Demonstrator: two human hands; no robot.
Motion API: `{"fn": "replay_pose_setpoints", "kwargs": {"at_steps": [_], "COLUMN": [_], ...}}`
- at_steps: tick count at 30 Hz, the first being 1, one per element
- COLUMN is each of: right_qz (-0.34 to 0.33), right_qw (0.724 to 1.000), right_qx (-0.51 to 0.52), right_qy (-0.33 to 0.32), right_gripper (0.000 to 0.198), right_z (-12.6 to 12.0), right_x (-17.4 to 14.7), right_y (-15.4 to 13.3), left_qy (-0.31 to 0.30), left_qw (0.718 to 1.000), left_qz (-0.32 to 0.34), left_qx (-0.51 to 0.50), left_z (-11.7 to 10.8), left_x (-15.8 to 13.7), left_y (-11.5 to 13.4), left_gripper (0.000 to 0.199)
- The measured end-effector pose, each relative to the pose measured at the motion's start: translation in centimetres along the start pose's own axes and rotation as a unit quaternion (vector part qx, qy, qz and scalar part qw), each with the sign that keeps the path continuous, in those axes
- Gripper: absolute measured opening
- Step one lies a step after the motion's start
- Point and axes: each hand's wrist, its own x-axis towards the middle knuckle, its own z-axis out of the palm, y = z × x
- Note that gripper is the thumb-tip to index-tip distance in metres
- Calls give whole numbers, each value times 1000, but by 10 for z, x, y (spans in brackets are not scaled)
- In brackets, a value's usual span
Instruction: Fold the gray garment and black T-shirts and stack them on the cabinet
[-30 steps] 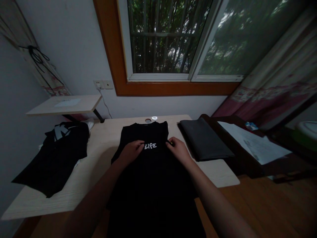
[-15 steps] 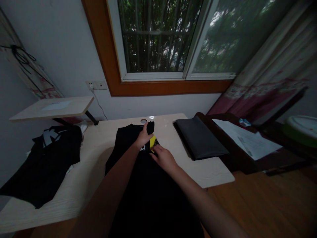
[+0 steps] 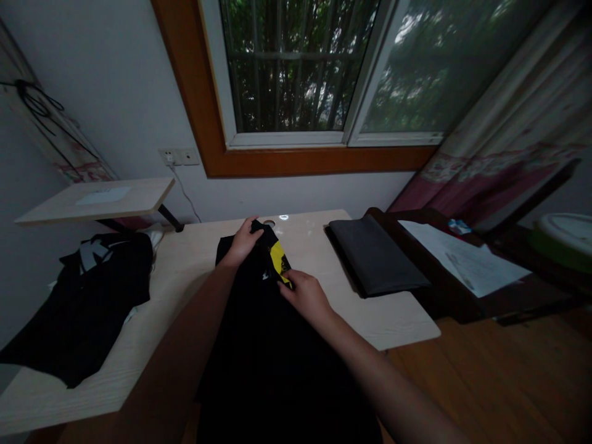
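Observation:
A black garment (image 3: pixel 257 259) with a yellow and white print (image 3: pixel 278 254) lies on the desk in front of me, partly folded. My left hand (image 3: pixel 243 243) grips its far edge, thumb and fingers closed on the cloth. At the right edge, by the lower end of the yellow print, my right hand (image 3: pixel 306 295) pinches the fabric. Toward me the garment runs into dark shadow, so its near end cannot be told from my own dark clothing. Its sleeves and collar cannot be made out.
Another black garment (image 3: pixel 115 290) with a grey-white print lies at the left, beside a small raised shelf (image 3: pixel 134 191). A dark folder (image 3: pixel 374 256) rests on the right of the pale desk (image 3: pixel 388 324). Papers (image 3: pixel 462 259) lie on a dark surface farther right.
My left hand has moved left along the far edge of the garment, uncovering more of the yellow print. My right hand stays at about the same spot.

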Motion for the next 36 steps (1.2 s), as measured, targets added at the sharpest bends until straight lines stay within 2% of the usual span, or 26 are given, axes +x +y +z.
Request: {"fn": "replay_pose_setpoints", "kwargs": {"at_steps": [4, 8, 12, 16, 20, 26, 32, 36], "right_qz": [-25, -37, -23, -8, 3, -1, -16, -38], "right_qw": [999, 996, 990, 983, 981, 982, 976, 959], "right_qx": [47, 86, 133, 172, 175, 155, 145, 172], "right_qy": [6, -11, -39, -63, -87, -107, -163, -221], "right_gripper": [14, 23, 28, 27, 26, 27, 32, 28], "right_z": [-5, 3, 29, 65, 92, 112, 138, 139], "right_x": [12, 25, 32, 34, 35, 44, 44, 40], "right_y": [-27, -54, -74, -83, -90, -100, -87, -80], "left_qy": [-18, -12, -23, -28, -6, 37, 53, 50], "left_qw": [999, 997, 997, 995, 996, 996, 991, 990], "left_qz": [-16, -12, -26, -59, -72, -60, -94, -115], "left_qx": [31, 73, 72, 74, 57, 56, 79, 66], "left_z": [-31, -65, -95, -117, -127, -136, -140, -142], "left_x": [8, 12, 15, 12, 9, 11, -1, -8], "left_y": [19, 27, 22, 6, -16, -35, -51, -65], "left_gripper": [60, 58, 58, 58, 59, 57, 50, 51]}}
